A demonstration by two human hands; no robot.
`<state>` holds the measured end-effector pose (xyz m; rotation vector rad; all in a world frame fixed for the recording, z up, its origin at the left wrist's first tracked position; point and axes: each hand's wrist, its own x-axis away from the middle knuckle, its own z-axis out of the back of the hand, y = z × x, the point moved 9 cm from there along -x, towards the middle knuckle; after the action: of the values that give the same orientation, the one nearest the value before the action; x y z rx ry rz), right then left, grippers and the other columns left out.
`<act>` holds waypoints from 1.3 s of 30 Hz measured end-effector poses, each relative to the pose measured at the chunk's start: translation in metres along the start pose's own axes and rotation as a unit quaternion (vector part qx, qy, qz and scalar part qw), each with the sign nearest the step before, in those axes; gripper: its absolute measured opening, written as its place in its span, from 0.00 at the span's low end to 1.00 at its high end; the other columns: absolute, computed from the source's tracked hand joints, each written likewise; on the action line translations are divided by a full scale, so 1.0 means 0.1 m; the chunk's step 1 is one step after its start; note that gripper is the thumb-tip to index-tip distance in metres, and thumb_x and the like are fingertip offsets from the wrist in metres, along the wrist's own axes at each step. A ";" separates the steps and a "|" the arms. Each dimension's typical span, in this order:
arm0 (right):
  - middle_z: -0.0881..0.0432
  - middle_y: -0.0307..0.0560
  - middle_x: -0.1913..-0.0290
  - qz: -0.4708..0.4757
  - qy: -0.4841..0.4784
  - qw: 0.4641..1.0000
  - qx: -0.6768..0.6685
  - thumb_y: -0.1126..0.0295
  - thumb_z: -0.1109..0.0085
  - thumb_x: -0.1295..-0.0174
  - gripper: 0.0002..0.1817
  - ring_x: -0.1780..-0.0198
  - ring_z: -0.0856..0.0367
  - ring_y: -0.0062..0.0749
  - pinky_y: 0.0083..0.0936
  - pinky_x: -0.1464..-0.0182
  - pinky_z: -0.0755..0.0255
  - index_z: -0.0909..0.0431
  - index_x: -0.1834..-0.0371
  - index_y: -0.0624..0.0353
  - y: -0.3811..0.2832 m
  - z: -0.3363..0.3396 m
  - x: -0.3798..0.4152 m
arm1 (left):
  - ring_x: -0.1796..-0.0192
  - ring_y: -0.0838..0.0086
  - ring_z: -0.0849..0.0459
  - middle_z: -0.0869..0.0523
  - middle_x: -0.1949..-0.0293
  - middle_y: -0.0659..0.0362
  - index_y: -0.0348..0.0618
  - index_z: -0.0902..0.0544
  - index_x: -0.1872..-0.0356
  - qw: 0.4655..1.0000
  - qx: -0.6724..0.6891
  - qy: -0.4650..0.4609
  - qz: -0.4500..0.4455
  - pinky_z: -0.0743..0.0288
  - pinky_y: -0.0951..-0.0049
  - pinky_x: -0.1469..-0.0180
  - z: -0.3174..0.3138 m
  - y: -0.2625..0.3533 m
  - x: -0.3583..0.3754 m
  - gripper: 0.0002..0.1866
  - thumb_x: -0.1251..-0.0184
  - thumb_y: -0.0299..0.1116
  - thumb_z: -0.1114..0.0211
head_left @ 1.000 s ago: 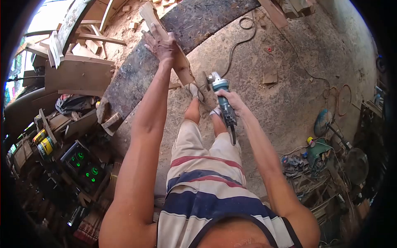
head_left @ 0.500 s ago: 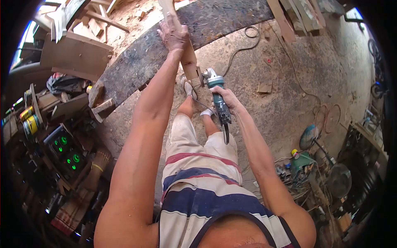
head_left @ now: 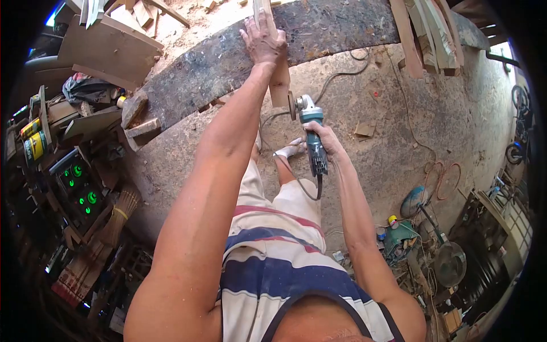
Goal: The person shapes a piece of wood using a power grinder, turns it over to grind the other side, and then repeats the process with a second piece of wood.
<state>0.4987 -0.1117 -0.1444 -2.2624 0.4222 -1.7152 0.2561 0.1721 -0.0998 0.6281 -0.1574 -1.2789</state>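
My left hand (head_left: pixel 265 44) is on a long, narrow wooden board (head_left: pixel 280 85), its thumb at the right edge and its other fingers across the top. The board lies on a dark, stained workbench (head_left: pixel 199 68), and its near end juts out past the bench edge. In my right hand (head_left: pixel 323 134) is a teal angle grinder (head_left: pixel 313 117), gripped around its body. The grinder's disc (head_left: pixel 292 106) stands upright just right of the board's near end, with a small gap between them. From the grinder's rear a dark cord (head_left: pixel 317 191) loops down.
Wood pieces (head_left: pixel 427 37) overhang the bench at right. A wood offcut (head_left: pixel 365 128) and cords (head_left: pixel 336 74) lie on the dusty floor. A pedestal fan (head_left: pixel 450 263) and green container (head_left: pixel 400 235) stand lower right; lit speakers (head_left: pixel 80 185) are at left.
My view has shifted, so the bench and my hands sit farther right. The grinder's disc has come slightly away from the board's end. My feet have changed position.
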 end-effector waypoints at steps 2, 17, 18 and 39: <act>0.11 0.46 0.70 0.010 0.007 1.000 -0.002 0.48 0.23 0.36 0.25 0.72 0.08 0.32 0.29 0.68 0.15 0.14 0.62 0.63 0.05 0.01 -0.02 | 0.14 0.39 0.33 0.27 0.20 0.36 0.51 0.34 0.12 1.000 0.001 -0.004 0.001 0.50 0.34 0.11 0.02 0.03 0.00 0.47 0.33 0.50 0.33; 0.12 0.43 0.73 -0.004 0.020 0.999 0.034 0.46 0.23 0.37 0.25 0.74 0.11 0.27 0.25 0.69 0.18 0.13 0.64 0.61 -0.02 0.02 0.10 | 0.13 0.38 0.34 0.28 0.19 0.34 0.48 0.36 0.11 1.000 -0.005 -0.016 0.001 0.52 0.37 0.09 0.07 0.08 -0.03 0.49 0.32 0.50 0.32; 0.12 0.43 0.72 -0.001 0.018 0.999 0.033 0.46 0.23 0.37 0.25 0.74 0.11 0.27 0.25 0.69 0.18 0.13 0.64 0.61 -0.06 0.01 0.12 | 0.13 0.38 0.35 0.28 0.19 0.35 0.48 0.36 0.11 1.000 -0.008 -0.016 0.001 0.52 0.37 0.09 0.07 0.07 -0.03 0.49 0.32 0.50 0.32; 0.12 0.42 0.72 0.067 0.035 0.995 -0.070 0.49 0.21 0.39 0.23 0.75 0.13 0.27 0.25 0.69 0.18 0.12 0.60 0.60 -0.31 -0.22 -0.06 | 0.17 0.45 0.29 0.25 0.21 0.39 0.47 0.37 0.10 0.999 -0.044 -0.015 -0.024 0.53 0.38 0.09 0.01 0.06 -0.05 0.50 0.33 0.50 0.31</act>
<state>0.4778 -0.0819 -0.1315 -2.2155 0.7132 -1.7503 0.2589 0.1777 -0.0952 0.5399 -0.1095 -1.3350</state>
